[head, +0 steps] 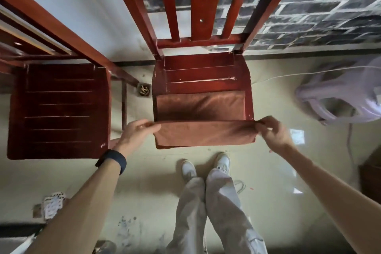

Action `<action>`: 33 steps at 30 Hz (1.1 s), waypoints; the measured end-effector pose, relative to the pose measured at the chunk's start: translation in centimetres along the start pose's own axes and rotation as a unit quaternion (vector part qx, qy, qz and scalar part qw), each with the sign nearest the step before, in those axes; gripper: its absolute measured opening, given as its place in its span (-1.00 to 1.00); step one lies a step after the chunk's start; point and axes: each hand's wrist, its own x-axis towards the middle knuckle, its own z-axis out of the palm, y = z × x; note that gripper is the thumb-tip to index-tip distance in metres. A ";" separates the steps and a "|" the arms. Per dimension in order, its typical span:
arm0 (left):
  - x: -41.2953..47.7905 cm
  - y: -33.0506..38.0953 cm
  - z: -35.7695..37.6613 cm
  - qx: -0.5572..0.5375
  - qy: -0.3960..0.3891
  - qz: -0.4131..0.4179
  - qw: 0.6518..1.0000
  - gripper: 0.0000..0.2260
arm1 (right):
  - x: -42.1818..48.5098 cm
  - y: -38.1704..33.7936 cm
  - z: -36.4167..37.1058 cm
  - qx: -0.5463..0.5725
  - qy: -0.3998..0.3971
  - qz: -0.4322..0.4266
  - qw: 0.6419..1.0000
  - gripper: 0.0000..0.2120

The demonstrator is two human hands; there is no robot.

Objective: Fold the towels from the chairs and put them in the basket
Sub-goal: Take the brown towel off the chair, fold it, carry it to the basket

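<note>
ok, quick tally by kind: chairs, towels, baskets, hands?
chairs: 2 (left chair, middle chair)
towel: 1
basket: 1
hands: 2 (left hand, right hand), both gripping the towel
total: 6

- Towel point(204, 133): brown cloth, matt, soft nap.
- Chair point(203, 72): red-brown wood, glossy varnish.
- Wall point(319, 12) behind chair: dark brick, rough, matt.
- Floor point(268, 171) under chair: smooth, faint sheen.

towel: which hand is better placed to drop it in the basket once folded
Right, probably. The right hand pinches the towel end nearest the basket, which sits off to that side; the left hand grips the far end.
</note>
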 end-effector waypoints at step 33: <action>10.8 -3.0 13.1 0.356 0.299 0.229 0.855 -0.48 | 8.9 -0.4 14.9 -0.139 0.242 -0.152 0.948 -0.61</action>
